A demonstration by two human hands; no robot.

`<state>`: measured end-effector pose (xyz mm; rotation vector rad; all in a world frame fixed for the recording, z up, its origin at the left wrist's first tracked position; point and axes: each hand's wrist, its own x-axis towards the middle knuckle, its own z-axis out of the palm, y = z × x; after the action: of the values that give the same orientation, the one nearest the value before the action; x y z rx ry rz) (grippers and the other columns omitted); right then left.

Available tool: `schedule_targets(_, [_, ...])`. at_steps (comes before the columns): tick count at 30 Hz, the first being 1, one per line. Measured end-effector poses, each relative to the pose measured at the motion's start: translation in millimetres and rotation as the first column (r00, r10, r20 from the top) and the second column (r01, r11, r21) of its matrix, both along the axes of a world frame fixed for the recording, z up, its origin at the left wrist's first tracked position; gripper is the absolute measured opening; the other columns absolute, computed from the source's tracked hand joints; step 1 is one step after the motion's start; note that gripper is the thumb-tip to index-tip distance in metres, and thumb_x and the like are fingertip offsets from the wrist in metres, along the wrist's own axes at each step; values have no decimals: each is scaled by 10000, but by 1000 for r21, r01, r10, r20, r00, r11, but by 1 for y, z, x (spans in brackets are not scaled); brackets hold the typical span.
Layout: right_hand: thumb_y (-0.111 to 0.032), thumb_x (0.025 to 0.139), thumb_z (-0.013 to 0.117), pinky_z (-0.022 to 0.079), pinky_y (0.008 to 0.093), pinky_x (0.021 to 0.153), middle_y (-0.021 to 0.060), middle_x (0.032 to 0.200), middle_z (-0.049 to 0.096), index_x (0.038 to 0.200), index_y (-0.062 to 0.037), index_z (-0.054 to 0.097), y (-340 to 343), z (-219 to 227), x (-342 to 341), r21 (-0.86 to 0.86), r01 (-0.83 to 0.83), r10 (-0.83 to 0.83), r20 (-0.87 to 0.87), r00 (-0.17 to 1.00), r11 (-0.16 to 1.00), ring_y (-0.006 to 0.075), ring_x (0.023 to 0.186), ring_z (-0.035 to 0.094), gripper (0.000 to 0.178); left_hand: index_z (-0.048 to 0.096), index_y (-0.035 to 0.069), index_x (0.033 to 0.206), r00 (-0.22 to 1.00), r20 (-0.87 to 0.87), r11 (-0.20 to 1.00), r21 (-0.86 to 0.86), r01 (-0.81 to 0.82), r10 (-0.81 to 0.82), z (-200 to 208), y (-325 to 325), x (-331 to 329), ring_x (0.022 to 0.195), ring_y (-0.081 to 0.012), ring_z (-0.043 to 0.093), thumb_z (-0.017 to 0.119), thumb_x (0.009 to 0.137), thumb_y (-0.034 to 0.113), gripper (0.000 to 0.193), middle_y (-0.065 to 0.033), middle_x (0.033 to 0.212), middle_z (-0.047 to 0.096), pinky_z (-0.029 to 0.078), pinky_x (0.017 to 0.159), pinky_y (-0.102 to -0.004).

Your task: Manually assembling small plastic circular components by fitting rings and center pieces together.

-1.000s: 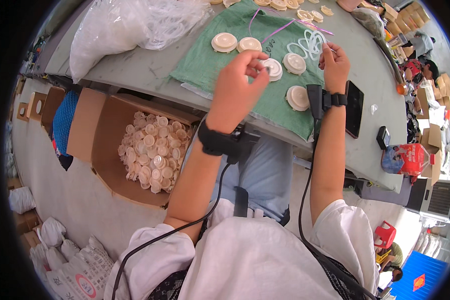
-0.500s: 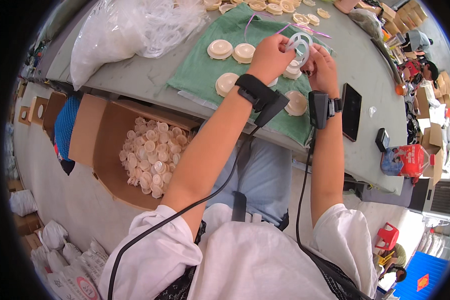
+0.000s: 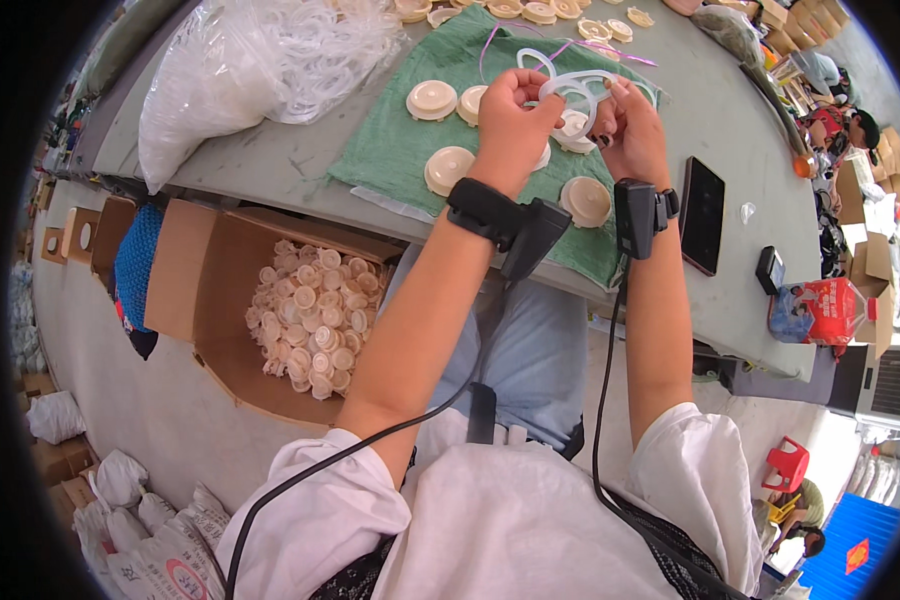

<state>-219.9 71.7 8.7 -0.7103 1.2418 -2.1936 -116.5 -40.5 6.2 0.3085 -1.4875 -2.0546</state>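
Over the green cloth, both my hands hold a few translucent white rings, soft-looking and partly overlapping. My left hand is closed, pinching the rings at their left side. On their right side, my right hand grips them between thumb and fingers. How many rings each hand holds is hard to make out. Under and around my hands lie several round cream plastic lids: one at the upper left, one below it, one near the cloth's front and others partly hidden by my hands.
A clear plastic bag spills more rings at the left. Below the table edge, an open cardboard box holds many small cream parts. To the right are a phone, a small black device and a red-labelled jug.
My left hand has shifted a little left and down. The rings, bunched together before, are now spread more apart between my hands. The view has moved slightly.
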Motion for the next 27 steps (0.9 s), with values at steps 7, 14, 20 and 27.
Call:
schedule_targets(7, [-165,927,493,404,249,515,24,607,490,989,-34,529,0,-2,-1,-45,-29,30,32,999,999,114,515,463,149,395,106,1204,928,-316,820,464,335,-199,0,-3,12,709,-122,542,528,847,12,393,-57,971,580,445,570,-267])
schedule_targets(14, [-146,928,494,396,240,517,26,619,502,1005,-29,522,-2,-4,1,-32,-83,83,-5,997,996,115,534,469,143,439,97,1230,952,-248,920,300,252,-180,4,3,15,699,-74,523,546,885,91,362,-26,937,571,401,525,-228])
schedule_targets(20, [-147,930,493,395,241,522,25,623,510,1010,-30,523,-4,-1,7,2,-107,107,-27,994,994,110,533,467,145,489,33,1189,951,-134,924,232,304,-279,-7,-13,14,659,-59,471,529,927,396,450,16,805,513,380,526,-219])
schedule_targets(27, [-146,919,505,404,242,531,24,618,523,982,-43,536,4,1,1,-27,-351,349,-69,935,936,108,534,480,125,531,42,1138,932,-202,832,422,359,-300,1,-19,23,645,-90,464,476,898,556,569,35,780,488,402,589,-261])
